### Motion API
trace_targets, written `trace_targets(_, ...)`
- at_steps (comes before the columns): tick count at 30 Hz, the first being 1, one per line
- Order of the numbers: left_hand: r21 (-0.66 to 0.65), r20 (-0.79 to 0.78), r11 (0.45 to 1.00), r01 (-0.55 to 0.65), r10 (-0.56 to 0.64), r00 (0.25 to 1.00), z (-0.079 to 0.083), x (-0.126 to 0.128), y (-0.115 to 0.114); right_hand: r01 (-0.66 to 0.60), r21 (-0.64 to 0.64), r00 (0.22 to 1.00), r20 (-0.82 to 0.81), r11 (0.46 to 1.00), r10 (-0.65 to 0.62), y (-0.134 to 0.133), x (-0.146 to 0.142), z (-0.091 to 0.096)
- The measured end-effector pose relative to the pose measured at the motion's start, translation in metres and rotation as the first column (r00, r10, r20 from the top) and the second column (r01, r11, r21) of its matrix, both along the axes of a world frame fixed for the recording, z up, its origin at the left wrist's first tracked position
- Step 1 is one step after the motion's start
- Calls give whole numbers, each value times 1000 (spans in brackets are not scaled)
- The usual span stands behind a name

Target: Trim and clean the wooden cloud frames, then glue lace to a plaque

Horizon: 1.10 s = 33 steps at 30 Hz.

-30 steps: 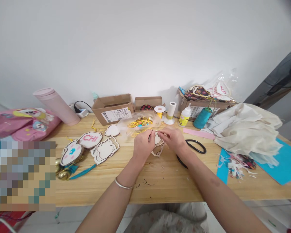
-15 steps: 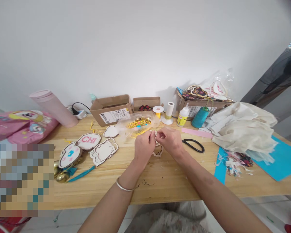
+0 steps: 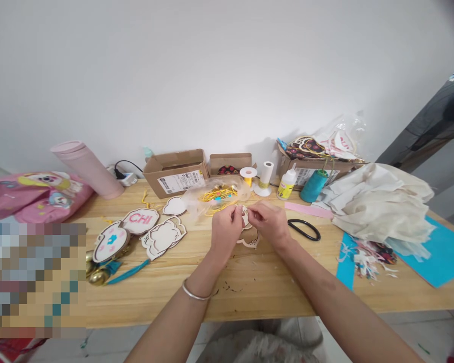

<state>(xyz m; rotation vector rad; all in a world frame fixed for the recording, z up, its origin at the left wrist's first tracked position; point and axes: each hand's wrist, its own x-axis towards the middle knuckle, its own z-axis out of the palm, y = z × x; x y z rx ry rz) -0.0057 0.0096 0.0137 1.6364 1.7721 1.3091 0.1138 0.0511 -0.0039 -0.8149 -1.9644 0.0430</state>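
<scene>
My left hand (image 3: 227, 229) is closed, thumb and fingers pinching the left edge of a small pale openwork cut-out (image 3: 245, 218), which looks like wood. Just right of it, my right hand (image 3: 269, 222) is closed too, its fingertips pinched at the cut-out's right edge. Whatever lies between those fingertips is too small to make out. Beneath the hands, a scalloped cut-out frame (image 3: 251, 243) rests on the table, partly covered. Black-handled scissors (image 3: 304, 230) lie to the right, their blades hidden by my right hand.
Behind my hands lie a plastic bag of yellow cords (image 3: 217, 194), a thread spool (image 3: 248, 176) and a glue bottle (image 3: 286, 184). Decorated plaques (image 3: 140, 220) and cut-outs (image 3: 162, 236) are at left. Cream cloth (image 3: 378, 201) and blue sheets (image 3: 439, 252) occupy the right.
My right fingertips have drawn slightly right, away from my left ones, and more of the small cut-out shows between them. The whole view has shifted a little.
</scene>
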Motion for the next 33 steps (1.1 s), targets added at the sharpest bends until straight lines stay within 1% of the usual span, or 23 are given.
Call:
trace_targets(2, -16, 39, 1000, 2, -1, 999, -1, -1, 1, 13, 100, 996, 81, 995, -21, 1, 1, 0)
trace_targets(4, -22, 65, 1000, 5, -3, 998, -2, -1, 1, 26, 135, 991, 124, 991, -43, 1, 2, -1)
trace_targets(6, -18, 71, 1000, 5, -4, 997, -3, -2, 2, 25, 116, 990, 134, 993, -41, 1, 3, -1)
trace_targets(9, -17, 80, 1000, -4, 5, 997, -4, -4, 3, -5, 63, 993, 114, 998, -2, -2, 5, 1)
trace_targets(16, -7, 90, 1000, -22, 23, 996, -3, -7, 4, -25, -10, 1000, -16, 1000, 25, -8, 5, 11)
trace_targets(19, -16, 116, 1000, -27, 29, 993, 0, -8, 4, -61, -32, 997, -52, 998, 59, -9, 8, 10)
trace_targets(21, -12, 147, 999, -50, 51, 988, 1, -11, 6, -76, -71, 993, -90, 995, 70, -9, 12, 9)
trace_targets(25, -5, 179, 993, -117, 116, 977, -3, -21, 9, -24, -168, 968, -251, 986, -20, -6, 25, 10)
trace_targets(27, 20, 155, 995, -102, 98, 983, -5, -23, 9, -1, -196, 953, -297, 981, -59, -3, 31, 15)
trace_targets(29, 55, 120, 996, -66, 59, 991, -5, -21, 7, 4, -233, 961, -269, 973, -68, 0, 40, 21)
trace_targets(30, 68, 103, 997, -48, 41, 994, -4, -19, 6, 12, -251, 971, -228, 968, -71, 1, 47, 24)
trace_targets(31, 75, 88, 997, -34, 27, 996, -3, -17, 5, 31, -267, 984, -163, 963, -77, 1, 56, 26)
trace_targets(33, 78, 66, 997, -18, 13, 998, 0, -14, 4, 118, -291, 993, 33, 949, -114, -2, 82, 28)
